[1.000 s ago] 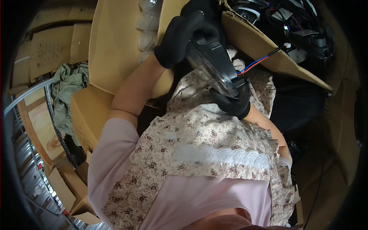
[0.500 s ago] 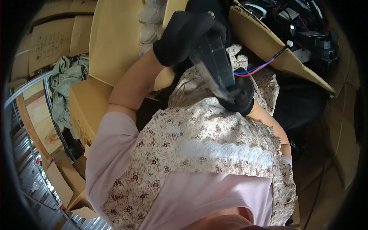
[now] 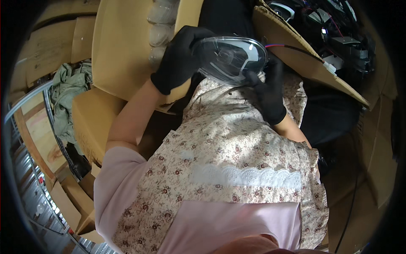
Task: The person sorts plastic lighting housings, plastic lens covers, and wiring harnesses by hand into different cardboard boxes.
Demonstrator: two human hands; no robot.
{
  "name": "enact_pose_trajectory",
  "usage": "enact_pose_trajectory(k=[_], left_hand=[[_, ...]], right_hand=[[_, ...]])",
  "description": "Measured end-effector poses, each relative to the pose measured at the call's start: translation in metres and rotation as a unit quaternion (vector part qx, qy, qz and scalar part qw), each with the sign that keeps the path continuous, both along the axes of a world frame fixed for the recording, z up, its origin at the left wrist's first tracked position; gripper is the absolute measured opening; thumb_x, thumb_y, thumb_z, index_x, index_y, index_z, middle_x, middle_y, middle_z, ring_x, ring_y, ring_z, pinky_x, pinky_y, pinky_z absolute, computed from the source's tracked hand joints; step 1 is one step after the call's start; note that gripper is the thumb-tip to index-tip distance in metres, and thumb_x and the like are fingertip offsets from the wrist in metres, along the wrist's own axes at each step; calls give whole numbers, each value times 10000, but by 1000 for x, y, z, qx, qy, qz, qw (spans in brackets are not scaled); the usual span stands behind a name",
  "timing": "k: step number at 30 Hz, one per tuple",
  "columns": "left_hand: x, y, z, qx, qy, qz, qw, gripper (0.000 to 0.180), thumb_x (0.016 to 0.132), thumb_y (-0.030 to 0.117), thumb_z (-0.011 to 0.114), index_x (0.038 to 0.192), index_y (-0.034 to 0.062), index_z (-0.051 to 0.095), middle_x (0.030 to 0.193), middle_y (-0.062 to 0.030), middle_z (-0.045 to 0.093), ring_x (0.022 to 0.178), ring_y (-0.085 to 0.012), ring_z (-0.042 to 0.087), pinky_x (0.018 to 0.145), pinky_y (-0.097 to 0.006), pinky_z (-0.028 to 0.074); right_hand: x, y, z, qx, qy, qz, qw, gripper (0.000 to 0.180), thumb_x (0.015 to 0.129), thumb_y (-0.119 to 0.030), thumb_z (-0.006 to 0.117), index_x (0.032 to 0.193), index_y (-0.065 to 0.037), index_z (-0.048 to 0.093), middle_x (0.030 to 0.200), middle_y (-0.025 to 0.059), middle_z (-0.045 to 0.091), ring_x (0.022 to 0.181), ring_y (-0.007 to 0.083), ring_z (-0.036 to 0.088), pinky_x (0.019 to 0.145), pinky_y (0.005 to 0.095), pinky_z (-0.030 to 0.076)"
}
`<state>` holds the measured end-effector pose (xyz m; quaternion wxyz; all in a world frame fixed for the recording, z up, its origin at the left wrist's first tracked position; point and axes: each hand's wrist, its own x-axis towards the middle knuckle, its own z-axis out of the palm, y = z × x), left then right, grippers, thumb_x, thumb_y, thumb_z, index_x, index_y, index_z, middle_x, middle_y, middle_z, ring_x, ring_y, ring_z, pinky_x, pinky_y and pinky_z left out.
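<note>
Above my lap I hold a headlight [image 3: 220, 63], an oval lamp with a clear glossy lens over a dark inside with a pale curved strip. My left hand [image 3: 179, 57], in a black glove, is closed on its left end. The right hand [image 3: 270, 91], gloved the same way, grips the right end, its thumb lying against the lens edge. Red and blue wires [image 3: 275, 45] run from behind the lamp to a white connector [image 3: 330, 67] over the carton edge at right. The lens faces up toward me; the back of the lamp is hidden.
An open carton [image 3: 122, 46] on the left holds clear domed covers [image 3: 160, 34]. To the right, another open carton [image 3: 304, 55] contains several dark lamp parts with wires [image 3: 347, 38]. A green cloth [image 3: 65, 101] hangs over a metal rail beside a closed box [image 3: 95, 122].
The headlight has turned from edge-on to lens-up. My left hand has moved down and left, and my right hand now shows at its right end. The connector has shifted right and down.
</note>
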<state>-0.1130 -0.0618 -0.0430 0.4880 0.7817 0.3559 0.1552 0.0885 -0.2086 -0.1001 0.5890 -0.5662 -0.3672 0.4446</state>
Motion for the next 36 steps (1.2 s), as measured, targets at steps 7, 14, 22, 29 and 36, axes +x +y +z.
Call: enact_pose_trajectory(k=[7, 14, 22, 29, 36], left_hand=[[7, -33, 4, 199, -82, -64, 974, 530, 697, 131, 814, 1169, 71, 581, 1120, -109, 558, 1026, -265, 568, 847, -355, 502], [-2, -36, -16, 153, -104, -75, 980, 480, 738, 96, 778, 1159, 24, 560, 1167, -160, 568, 1061, -295, 569, 874, -368, 492], [20, -14, -18, -120, -68, 59, 989, 396, 900, 137, 636, 1256, 20, 510, 1183, -98, 592, 1089, -209, 563, 919, -336, 470], [46, 15, -10, -322, -242, 49, 914, 357, 974, 256, 536, 1262, 44, 533, 1194, -53, 590, 1135, -142, 524, 982, -286, 408], [56, 0, -2, -288, -231, 36, 929, 360, 1016, 237, 415, 1300, 33, 501, 1219, -60, 574, 1149, -147, 521, 1020, -291, 378]], right_hand=[[23, 34, 37, 172, -413, 150, 882, 614, 711, -313, 782, 1215, -32, 571, 1089, 163, 626, 947, 336, 597, 832, 411, 468], [10, 26, 36, 165, -421, 150, 879, 536, 724, -295, 773, 1162, -33, 609, 1056, 148, 635, 882, 311, 612, 757, 400, 478], [23, 42, 26, 32, -205, 103, 973, 393, 823, -213, 712, 1152, -16, 626, 996, 130, 669, 871, 248, 640, 736, 346, 499], [34, 33, -8, 72, 175, 112, 975, 370, 1031, -271, 407, 1259, -10, 536, 1206, 116, 615, 1088, 198, 595, 940, 315, 474], [29, 29, -1, -85, 674, 125, 723, 412, 993, -343, 487, 1246, -26, 562, 1170, 112, 645, 1028, 199, 639, 917, 324, 521]])
